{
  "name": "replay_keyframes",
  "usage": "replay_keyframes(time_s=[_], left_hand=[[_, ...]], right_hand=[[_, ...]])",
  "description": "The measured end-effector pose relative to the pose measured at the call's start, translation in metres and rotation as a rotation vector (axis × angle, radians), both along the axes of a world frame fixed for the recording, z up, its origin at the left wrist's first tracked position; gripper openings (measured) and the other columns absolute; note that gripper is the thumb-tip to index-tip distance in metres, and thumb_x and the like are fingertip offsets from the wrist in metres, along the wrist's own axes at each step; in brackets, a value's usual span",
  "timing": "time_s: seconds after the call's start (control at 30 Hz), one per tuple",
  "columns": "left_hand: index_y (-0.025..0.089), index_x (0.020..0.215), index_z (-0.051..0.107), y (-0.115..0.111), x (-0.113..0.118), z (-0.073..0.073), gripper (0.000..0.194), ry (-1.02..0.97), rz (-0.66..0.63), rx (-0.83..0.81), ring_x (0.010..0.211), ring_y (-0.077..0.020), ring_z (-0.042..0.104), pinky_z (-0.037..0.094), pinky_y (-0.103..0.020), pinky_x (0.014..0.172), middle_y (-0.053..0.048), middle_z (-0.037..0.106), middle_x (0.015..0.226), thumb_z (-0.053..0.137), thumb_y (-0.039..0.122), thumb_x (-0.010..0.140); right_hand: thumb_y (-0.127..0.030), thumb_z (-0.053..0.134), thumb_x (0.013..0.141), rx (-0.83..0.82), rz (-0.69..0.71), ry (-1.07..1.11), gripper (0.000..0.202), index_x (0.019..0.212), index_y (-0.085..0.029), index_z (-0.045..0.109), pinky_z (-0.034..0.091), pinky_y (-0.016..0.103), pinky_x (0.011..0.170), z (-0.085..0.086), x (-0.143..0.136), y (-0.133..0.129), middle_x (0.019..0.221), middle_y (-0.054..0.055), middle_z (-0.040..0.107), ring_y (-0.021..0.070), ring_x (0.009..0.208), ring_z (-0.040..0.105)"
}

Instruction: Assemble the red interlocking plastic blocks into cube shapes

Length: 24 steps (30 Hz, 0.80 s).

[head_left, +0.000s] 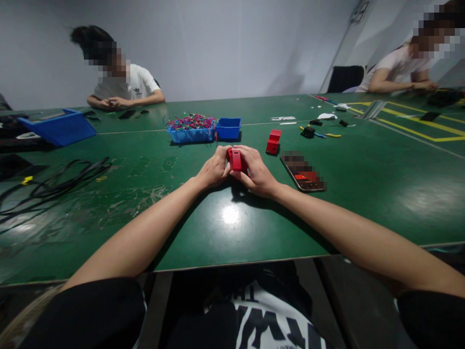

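Note:
Between my two hands, just above the green table (203, 237), is a small red plastic part (236, 160). My left hand (215, 167) has its fingers closed on the part's left side. On its right side, my right hand (256, 170) wraps round it with thumb and fingers. A second red piece (273, 142) stands on the table beyond my right hand, and a phone (302, 173) lies to the right. Beyond my hands, a blue bin (192, 135) full of thin coloured wires sits beside a smaller blue bin (228, 129).
Black cables (65, 179) and a tilted blue tray (60, 128) lie at the left. Pliers (319, 133) and small black parts are at the back right. One person (134, 85) sits across the table, another (392, 72) at the far right.

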<state>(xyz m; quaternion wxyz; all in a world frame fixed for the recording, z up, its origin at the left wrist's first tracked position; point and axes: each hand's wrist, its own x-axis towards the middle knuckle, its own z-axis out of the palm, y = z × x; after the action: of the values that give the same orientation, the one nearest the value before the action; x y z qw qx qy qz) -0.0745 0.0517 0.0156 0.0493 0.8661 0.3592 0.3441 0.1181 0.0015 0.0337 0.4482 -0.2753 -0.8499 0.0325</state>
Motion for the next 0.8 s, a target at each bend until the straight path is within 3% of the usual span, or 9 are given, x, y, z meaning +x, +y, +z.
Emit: replay_keyframes(time_s=[0.5, 0.8], left_hand=[[0.019, 0.136, 0.035, -0.0045, 0.0029, 0.0046, 0.051, -0.036, -0.001, -0.009, 0.106, -0.0256, 0.057, 0.050, -0.045, 0.094, -0.013, 0.047, 0.121, 0.045, 0.038, 0.090], [0.020, 0.137, 0.034, -0.0063, 0.0032, 0.0057, 0.050, -0.030, 0.013, -0.005, 0.107, -0.0251, 0.058, 0.050, -0.045, 0.095, -0.012, 0.047, 0.122, 0.044, 0.034, 0.089]], right_hand=[[-0.036, 0.065, 0.082, 0.155, -0.061, -0.033, 0.050, 0.127, -0.019, 0.053, 0.049, 0.051, 0.096, 0.0051, 0.0059, 0.0028, 0.121, 0.016, 0.061, 0.0312, 0.112, 0.055], [-0.027, 0.067, 0.074, 0.094, -0.053, -0.014, 0.057, 0.128, -0.019, 0.051, 0.048, 0.052, 0.100, 0.0035, 0.0055, 0.0040, 0.124, 0.015, 0.057, 0.0316, 0.114, 0.054]])
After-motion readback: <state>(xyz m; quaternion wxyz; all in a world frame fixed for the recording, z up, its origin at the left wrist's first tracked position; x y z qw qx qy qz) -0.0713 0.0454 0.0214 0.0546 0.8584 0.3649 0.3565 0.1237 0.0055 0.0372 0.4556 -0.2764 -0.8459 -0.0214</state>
